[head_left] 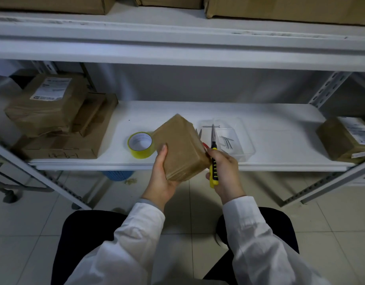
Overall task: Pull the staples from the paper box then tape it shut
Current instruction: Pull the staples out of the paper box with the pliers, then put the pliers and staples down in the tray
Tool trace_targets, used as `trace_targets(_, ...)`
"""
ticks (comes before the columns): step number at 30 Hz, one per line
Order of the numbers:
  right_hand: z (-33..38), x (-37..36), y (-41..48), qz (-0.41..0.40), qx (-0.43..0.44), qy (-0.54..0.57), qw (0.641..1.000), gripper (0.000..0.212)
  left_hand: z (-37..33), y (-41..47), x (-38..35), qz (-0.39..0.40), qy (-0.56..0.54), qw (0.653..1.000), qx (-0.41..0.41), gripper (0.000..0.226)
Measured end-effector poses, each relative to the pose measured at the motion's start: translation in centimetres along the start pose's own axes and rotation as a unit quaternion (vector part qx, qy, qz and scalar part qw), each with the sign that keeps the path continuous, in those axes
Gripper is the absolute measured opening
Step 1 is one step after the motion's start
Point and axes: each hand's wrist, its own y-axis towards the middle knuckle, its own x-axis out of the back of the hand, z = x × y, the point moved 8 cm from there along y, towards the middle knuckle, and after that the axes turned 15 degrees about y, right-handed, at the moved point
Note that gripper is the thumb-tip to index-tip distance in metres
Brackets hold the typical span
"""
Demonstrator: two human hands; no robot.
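A small brown paper box (182,147) is tilted above the front edge of the white shelf (270,128). My left hand (163,173) grips its lower left side from below, thumb on the top face. My right hand (223,171) holds long-nose pliers (213,159) with yellow and black handles, their jaws pointing away beside the box's right edge. A roll of yellow tape (141,144) lies on the shelf just left of the box. Red-handled scissors (201,138) are mostly hidden behind the box.
A clear plastic tray (242,140) with several pulled staples or nails sits right of the box. Brown parcels are stacked at the shelf's left (54,116) and one stands at its right end (346,138). An upper shelf (177,48) overhangs. A blue basket (118,174) is on the floor.
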Motion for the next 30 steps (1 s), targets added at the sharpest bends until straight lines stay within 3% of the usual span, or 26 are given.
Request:
trace_targets(6, 1.5, 1.5, 1.4, -0.031, 0.023, -0.028, 0.999, 0.012, 0.8, 0.3, 0.0, -0.006, -0.026, 1.0, 0.008, 0.055)
trace_targets(9, 2.0, 4.0, 2.8, -0.097, 0.045, -0.063, 0.992, 0.028, 0.8, 0.3, 0.4, -0.008, -0.039, 0.999, 0.007, 0.055)
trace_targets(13, 2.6, 6.0, 4.2, -0.141, 0.06, -0.137, 0.979, 0.023, 0.8, 0.5, 0.6, -0.009, -0.038, 0.999, 0.009, 0.053)
trace_targets(16, 2.9, 6.3, 4.7, -0.142, 0.072, -0.198, 0.967, 0.033, 0.6, 0.6, 0.6, -0.009, -0.043, 0.999, 0.012, 0.049)
trace_targets(25, 3.2, 6.3, 5.5, -0.127, 0.084, -0.247, 0.957, 0.021, 0.7, 0.9, 0.4, -0.002, -0.047, 0.999, 0.019, 0.045)
trace_targets(30, 3.5, 5.7, 5.3, -0.101, 0.062, -0.207, 0.971, 0.046, 0.5, 0.8, 0.8, 0.0, -0.059, 0.998, 0.021, 0.049)
